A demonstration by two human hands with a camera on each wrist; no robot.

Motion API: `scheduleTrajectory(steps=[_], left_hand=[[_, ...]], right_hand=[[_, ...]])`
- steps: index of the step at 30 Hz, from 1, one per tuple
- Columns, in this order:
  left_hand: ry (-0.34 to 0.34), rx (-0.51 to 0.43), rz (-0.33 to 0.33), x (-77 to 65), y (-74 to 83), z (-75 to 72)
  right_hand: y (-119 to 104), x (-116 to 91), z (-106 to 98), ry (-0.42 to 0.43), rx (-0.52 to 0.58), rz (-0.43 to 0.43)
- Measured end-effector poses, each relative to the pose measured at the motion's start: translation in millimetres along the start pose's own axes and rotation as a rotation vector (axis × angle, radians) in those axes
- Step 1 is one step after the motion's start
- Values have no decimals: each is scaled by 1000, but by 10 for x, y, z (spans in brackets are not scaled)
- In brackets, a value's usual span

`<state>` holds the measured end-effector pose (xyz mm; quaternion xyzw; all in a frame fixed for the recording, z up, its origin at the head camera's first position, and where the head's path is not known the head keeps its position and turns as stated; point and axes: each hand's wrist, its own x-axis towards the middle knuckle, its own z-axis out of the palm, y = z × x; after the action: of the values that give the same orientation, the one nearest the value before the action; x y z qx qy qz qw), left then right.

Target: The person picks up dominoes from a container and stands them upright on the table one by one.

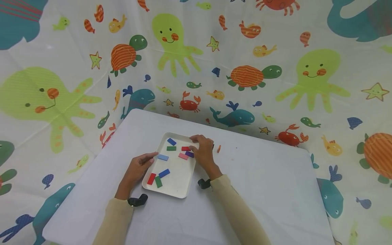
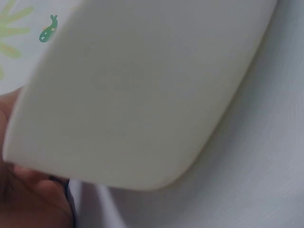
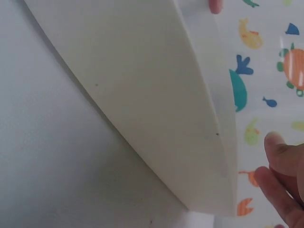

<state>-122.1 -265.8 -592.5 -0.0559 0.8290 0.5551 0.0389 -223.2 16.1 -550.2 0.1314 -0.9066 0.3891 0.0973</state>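
A white shallow tray (image 1: 180, 190) lies on the table with several coloured blocks on it. My left hand (image 1: 141, 165) grips its left rim, the fingertips close to a light blue block (image 1: 163, 157). Over the tray's far right edge, my right hand (image 1: 202, 149) hangs with thumb and fingers bent. Nearest it are a red block (image 1: 185, 148), a purple block (image 1: 190, 154) and a pink block (image 1: 183, 156). In the right wrist view, the right thumb (image 3: 281, 154) and a finger stand apart with nothing seen between them. Both wrist views show the tray's outer wall (image 2: 133, 104) close up.
Toward the tray's near left lie another red block (image 1: 151, 179), a green block (image 1: 158, 181) and a blue block (image 1: 164, 173). At its far end are a blue block (image 1: 172, 141) and a green one (image 1: 171, 148). A small orange piece (image 1: 218, 148) is on the white table (image 1: 260, 190).
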Motion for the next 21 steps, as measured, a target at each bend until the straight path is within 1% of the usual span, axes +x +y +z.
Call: scheduleTrajectory(steps=[4,12,17,21], left_hand=[[-1,3,8,-5,9,-1],[1,-18,7,-4,-9,-3],[2,-20,11,-3,-19,-4],[-1,-26,17,1,-21,-1]], right_hand=[[-8,-3,60,-32,-10,17],[-27,19,138,-91,-34,-13],[-34,57,178,-141,-70,8],[-18,93,222,-180,-129,19]])
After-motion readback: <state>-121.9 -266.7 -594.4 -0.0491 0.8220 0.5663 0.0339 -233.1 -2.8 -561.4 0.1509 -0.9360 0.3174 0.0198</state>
